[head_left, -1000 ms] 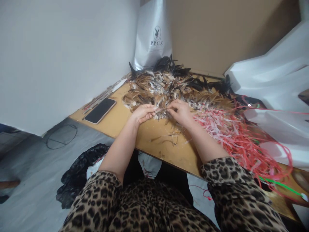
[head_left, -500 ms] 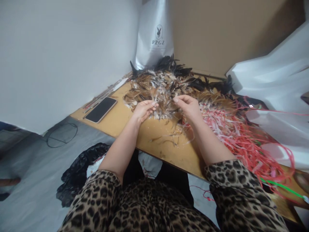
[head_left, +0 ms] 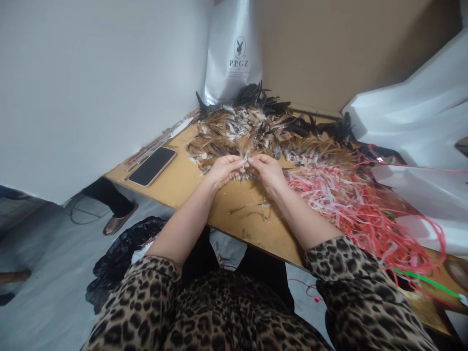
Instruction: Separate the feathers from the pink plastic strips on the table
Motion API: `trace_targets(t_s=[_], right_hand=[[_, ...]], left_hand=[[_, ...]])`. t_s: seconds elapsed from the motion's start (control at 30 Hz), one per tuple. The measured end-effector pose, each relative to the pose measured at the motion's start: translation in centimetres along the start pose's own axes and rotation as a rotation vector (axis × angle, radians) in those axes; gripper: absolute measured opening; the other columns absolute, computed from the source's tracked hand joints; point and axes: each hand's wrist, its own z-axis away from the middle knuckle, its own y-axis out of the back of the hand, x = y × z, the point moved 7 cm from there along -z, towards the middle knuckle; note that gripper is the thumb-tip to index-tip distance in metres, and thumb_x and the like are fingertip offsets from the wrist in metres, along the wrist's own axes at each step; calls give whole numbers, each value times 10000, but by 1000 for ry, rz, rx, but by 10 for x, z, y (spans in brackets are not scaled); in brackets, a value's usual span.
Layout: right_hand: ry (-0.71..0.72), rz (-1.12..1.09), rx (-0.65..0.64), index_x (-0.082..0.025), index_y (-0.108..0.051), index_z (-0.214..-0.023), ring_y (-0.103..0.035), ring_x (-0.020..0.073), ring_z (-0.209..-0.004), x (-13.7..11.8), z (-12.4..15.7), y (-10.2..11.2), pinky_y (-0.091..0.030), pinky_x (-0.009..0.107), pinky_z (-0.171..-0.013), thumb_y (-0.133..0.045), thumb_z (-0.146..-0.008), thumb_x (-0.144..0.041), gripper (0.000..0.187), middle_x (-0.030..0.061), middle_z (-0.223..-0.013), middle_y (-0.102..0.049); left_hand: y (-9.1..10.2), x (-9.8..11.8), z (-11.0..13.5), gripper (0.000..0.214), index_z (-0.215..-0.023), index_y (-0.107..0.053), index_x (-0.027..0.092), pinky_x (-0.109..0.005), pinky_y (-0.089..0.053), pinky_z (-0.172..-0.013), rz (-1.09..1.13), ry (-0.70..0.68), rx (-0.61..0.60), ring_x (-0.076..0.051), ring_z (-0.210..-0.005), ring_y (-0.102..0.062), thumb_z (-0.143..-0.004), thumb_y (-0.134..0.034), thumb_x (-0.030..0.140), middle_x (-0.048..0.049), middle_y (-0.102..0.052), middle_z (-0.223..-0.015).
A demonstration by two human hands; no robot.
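Observation:
My left hand (head_left: 226, 171) is closed in a pinch at the near edge of the feather pile, with a few small brown feathers (head_left: 246, 145) standing up from its fingertips. Meeting it from the other side, my right hand (head_left: 269, 171) pinches at the base of those same feathers, so the fingertips of both hands touch. Behind them spreads the pile of brown, white and black feathers (head_left: 234, 124) on the yellow-brown table (head_left: 234, 209). Exactly how many feathers lie between the fingers cannot be made out.
A phone (head_left: 153, 165) lies at the table's left. Red and white strips (head_left: 351, 209) heap up on the right beside white plastic sheeting (head_left: 413, 117). A silver bag (head_left: 234, 53) stands at the back. On the floor are a black plastic bag (head_left: 117, 258) and another person's foot (head_left: 120, 220).
My right hand has moved left until its fingertips meet those of my left hand, which shifted slightly right. Another person's leg and foot have appeared at the left.

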Motion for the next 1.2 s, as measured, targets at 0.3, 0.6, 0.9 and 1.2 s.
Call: trace_targets(t_s=[0.3, 0.6, 0.9, 1.2], right_hand=[[47, 11, 43, -178, -548, -613, -358, 64, -471, -4, -5, 12, -302, 209, -469, -696, -569, -438, 303, -52, -512, -466], [88, 93, 34, -184, -559, -627, -414, 89, -506, -6, -6, 13, -342, 237, -515, -676, -598, -445, 288, -42, -550, -500], [72, 49, -5, -180, -575, -610, -457, 89, -530, -3, -6, 8, -391, 234, -549, -714, -539, -418, 284, -32, -576, -561], [63, -10, -42, -175, -627, -650, -523, 99, -591, 0, -5, 5, -428, 251, -633, -742, -526, -370, 258, -19, -644, -615]], left_hand=[[14, -5, -4, 145, -814, -634, 76, -101, -407, -431, 68, 69, 91, -54, -542, -611, -702, -673, 160, -86, -690, -787], [2, -9, 2, 198, -825, -640, 78, -129, -435, -441, -15, 137, 15, -78, -543, -620, -675, -703, 191, -94, -691, -778], [1, -12, 1, 192, -812, -645, 63, -120, -446, -466, -14, 143, -15, -64, -541, -610, -655, -714, 150, -84, -680, -728], [-2, -16, 2, 150, -791, -658, 67, -134, -481, -544, -49, 168, -74, -65, -577, -614, -668, -700, 141, -77, -678, -718]])
